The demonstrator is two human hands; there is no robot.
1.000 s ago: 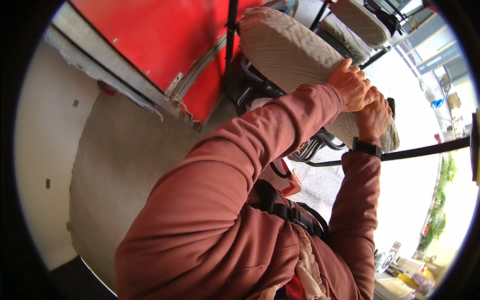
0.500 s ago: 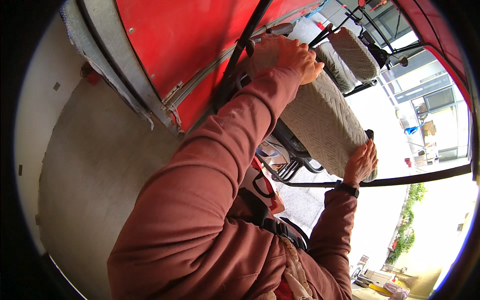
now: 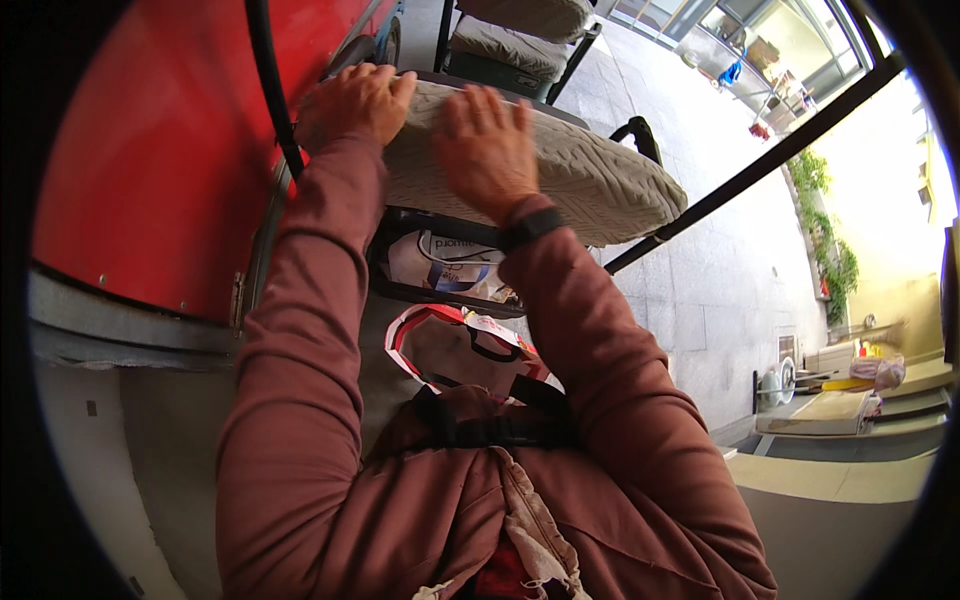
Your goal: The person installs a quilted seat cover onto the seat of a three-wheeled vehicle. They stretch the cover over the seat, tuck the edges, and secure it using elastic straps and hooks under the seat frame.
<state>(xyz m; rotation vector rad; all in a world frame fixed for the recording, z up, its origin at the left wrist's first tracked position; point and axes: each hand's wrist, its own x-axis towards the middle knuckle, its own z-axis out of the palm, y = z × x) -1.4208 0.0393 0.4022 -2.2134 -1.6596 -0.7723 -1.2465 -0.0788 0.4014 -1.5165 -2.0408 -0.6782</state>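
Observation:
A long padded seat in a grey, embossed fabric cover (image 3: 600,180) lies across in front of me. My left hand (image 3: 355,110) is at its left end, fingers bent over the far edge and gripping the cover, thumb out to the side. On top of the cover, near the middle, my right hand (image 3: 485,150) lies with its fingers stretched and slightly apart, a little blurred. A dark band is round my right wrist. The left fingertips and the seat's far side are partly hidden.
Below the seat, a dark basket holds a white printed bag (image 3: 450,262). A red and white carrier bag (image 3: 410,335) stands nearer. Red panel (image 3: 180,150) at left; black bars (image 3: 760,150) flank the seat. Another covered seat (image 3: 510,50) is beyond; shelves (image 3: 840,410) at right.
My right hand has left the seat's right end and moved left to its middle. My left hand stays at the left end. The view has turned, so the seat lies more level.

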